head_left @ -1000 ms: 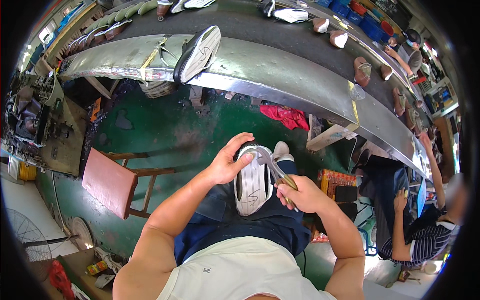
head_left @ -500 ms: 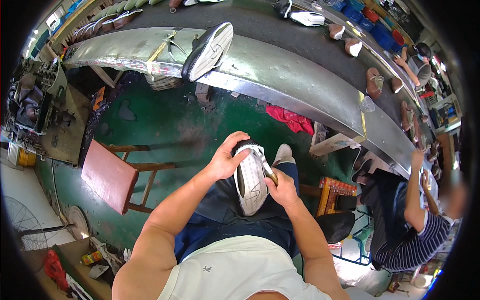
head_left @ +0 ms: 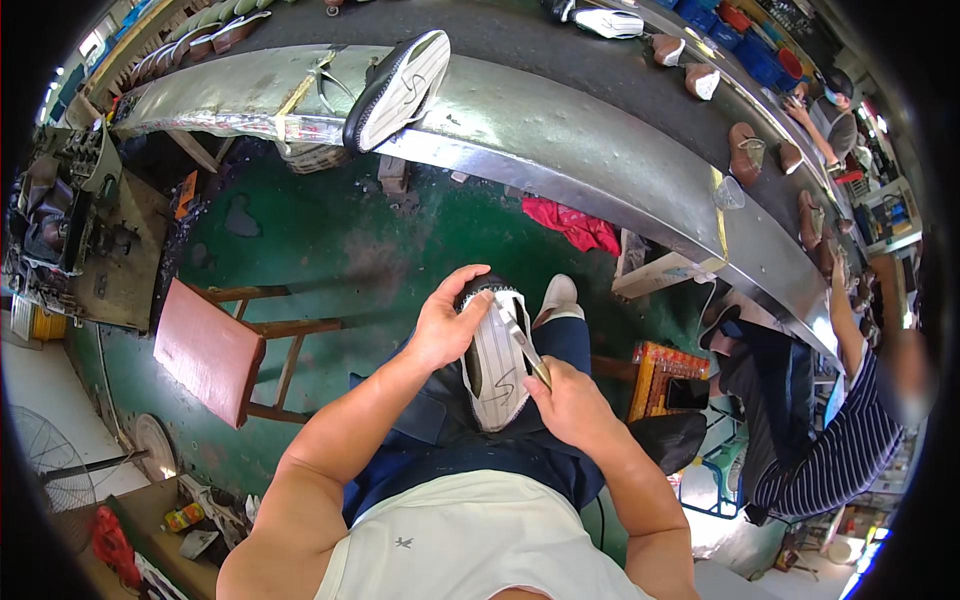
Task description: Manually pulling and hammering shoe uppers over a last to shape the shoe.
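Note:
Over my lap, a shoe (head_left: 497, 372) is held sole up; its sole is whitish with lengthwise lines and a dark squiggle near the lower end, and black material with a stitched edge shows at the far end. My left hand (head_left: 447, 322) grips that black end, thumb on the sole and fingers round the side. In my closed right hand (head_left: 575, 403) is a slim metal hand tool (head_left: 525, 345) with a brownish handle. Its tip lies against the right side of the sole, near the far end; its exact kind is hard to make out.
A similar black shoe (head_left: 400, 92) rests sole outward on the metal bench edge (head_left: 590, 155). Behind it a dark belt (head_left: 520, 50) carries several shoes. A pink-topped stool (head_left: 208, 350) stands left. Another person in a striped shirt (head_left: 840, 450) sits at right.
My right hand has shifted slightly down, and the tool now slants across the sole's right side. My left thumb has moved a little up toward the stitched end. The person at right leans differently.

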